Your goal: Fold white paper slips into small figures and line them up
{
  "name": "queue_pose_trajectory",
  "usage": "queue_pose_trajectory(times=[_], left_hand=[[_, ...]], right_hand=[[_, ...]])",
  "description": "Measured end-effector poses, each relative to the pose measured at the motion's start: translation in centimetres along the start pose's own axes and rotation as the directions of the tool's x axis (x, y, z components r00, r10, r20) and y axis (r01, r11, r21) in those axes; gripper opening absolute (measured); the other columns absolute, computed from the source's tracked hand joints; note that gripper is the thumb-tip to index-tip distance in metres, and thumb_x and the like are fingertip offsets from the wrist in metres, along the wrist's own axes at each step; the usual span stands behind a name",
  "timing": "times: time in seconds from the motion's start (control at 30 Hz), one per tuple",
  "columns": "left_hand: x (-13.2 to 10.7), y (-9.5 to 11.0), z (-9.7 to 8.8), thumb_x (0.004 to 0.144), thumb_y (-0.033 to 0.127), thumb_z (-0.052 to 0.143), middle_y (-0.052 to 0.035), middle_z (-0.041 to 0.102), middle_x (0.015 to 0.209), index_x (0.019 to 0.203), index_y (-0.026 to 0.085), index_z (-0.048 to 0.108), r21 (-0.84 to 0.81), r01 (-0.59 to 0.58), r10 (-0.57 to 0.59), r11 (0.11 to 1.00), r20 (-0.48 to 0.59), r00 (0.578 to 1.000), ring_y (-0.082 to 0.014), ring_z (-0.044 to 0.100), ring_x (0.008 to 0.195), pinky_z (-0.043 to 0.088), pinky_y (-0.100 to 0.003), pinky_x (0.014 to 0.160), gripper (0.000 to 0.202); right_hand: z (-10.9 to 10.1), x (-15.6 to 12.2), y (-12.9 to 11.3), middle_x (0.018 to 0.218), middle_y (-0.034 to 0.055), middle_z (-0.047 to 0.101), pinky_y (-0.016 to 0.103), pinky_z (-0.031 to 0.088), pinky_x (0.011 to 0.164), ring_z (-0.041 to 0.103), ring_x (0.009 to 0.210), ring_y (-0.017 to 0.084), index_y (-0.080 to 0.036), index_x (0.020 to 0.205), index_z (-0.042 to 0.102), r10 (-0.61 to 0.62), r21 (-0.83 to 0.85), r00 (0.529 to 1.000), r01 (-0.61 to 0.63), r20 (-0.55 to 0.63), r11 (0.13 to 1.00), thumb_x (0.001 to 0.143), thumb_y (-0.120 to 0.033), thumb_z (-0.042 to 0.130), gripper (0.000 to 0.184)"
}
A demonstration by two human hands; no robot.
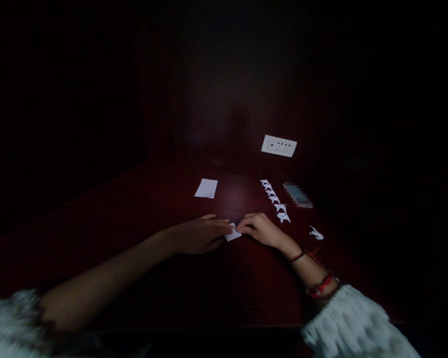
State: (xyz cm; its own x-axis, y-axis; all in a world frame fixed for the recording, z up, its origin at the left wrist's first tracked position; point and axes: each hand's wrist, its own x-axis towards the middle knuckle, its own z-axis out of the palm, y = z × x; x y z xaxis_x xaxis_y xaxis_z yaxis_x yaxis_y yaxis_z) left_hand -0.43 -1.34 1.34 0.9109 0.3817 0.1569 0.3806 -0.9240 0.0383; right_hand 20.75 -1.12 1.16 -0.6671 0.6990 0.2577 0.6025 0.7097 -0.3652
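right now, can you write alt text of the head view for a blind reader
A person's left hand and right hand meet at a small white paper on a dark red table. Beyond lie a white sheet, a row of folded paper pieces and a pixelated, phone-like object, with a white power socket behind.

small white paper [232, 237], four-sided in outline, lying nearly flat on the dark red counter [242, 194], left part under fingers [226, 230] of the left hand [199, 235], upper right edge at the right hand's [263, 229] fingertips, creases too dim to tell
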Motion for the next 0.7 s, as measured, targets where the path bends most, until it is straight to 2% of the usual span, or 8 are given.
queue_pose_trajectory(times=[0.1,0.2,0.3,0.53,0.7], left_hand=[[0.0,0.1,-0.2,0.078,0.016,0.038,-0.0048,0.042,0.12,0.116,0.021,0.037,0.016,-0.006,0.006,1.0,-0.009,1.0,-0.0191,0.034,0.112,0.022,-0.035,0.092,0.038],[0.1,0.5,-0.4,0.078,0.016,0.039,-0.0053,0.044,0.116,0.112,0.019,0.042,0.008,-0.003,0.003,1.0,-0.031,1.0,-0.0172,0.043,0.102,0.028,-0.03,0.088,0.034],[0.2,0.9,-0.4,0.078,0.016,0.039,-0.0048,0.047,0.113,0.112,0.018,0.042,-0.025,0.02,-0.021,0.999,-0.037,0.999,-0.0156,0.045,0.1,0.031,-0.026,0.087,0.034],[0.3,1.1,-0.5,0.077,0.014,0.039,-0.0039,0.046,0.115,0.116,0.019,0.038,-0.062,0.06,-0.062,0.996,-0.028,0.998,-0.0155,0.043,0.102,0.032,-0.026,0.087,0.039],[0.7,1.2,-0.4,0.077,0.013,0.037,-0.0041,0.048,0.112,0.113,0.018,0.042,-0.045,0.055,-0.056,0.997,-0.029,0.998,-0.0155,0.045,0.101,0.033,-0.025,0.087,0.036]], right_hand=[[0.0,0.0,0.0,0.075,0.003,0.058,0.02,0.037,0.066,0.051,0.07,0.009,-0.015,0.077,0.058,-0.019,-0.036,1.0,0.019,-0.009,0.999,0.078,-0.018,0.042,0.016],[0.2,-0.1,0.1,0.075,0.0031,0.057,0.02,0.037,0.065,0.051,0.07,0.009,-0.014,0.077,0.056,-0.004,-0.066,1.0,0.003,-0.028,0.998,0.079,-0.018,0.041,0.016],[0.5,-0.1,0.3,0.076,0.0034,0.057,0.02,0.036,0.065,0.051,0.071,0.009,-0.014,0.077,0.055,0.021,-0.08,1.0,-0.022,-0.023,0.997,0.079,-0.018,0.04,0.015],[0.8,0.0,0.5,0.077,0.0046,0.059,0.02,0.036,0.064,0.053,0.07,0.01,-0.014,0.078,0.055,0.142,-0.089,0.99,-0.141,0.008,0.986,0.079,-0.02,0.039,0.017],[0.9,0.1,0.4,0.077,0.0048,0.06,0.02,0.036,0.062,0.055,0.071,0.011,-0.015,0.079,0.055,0.201,-0.083,0.98,-0.2,0.007,0.976,0.078,-0.023,0.039,0.018]])
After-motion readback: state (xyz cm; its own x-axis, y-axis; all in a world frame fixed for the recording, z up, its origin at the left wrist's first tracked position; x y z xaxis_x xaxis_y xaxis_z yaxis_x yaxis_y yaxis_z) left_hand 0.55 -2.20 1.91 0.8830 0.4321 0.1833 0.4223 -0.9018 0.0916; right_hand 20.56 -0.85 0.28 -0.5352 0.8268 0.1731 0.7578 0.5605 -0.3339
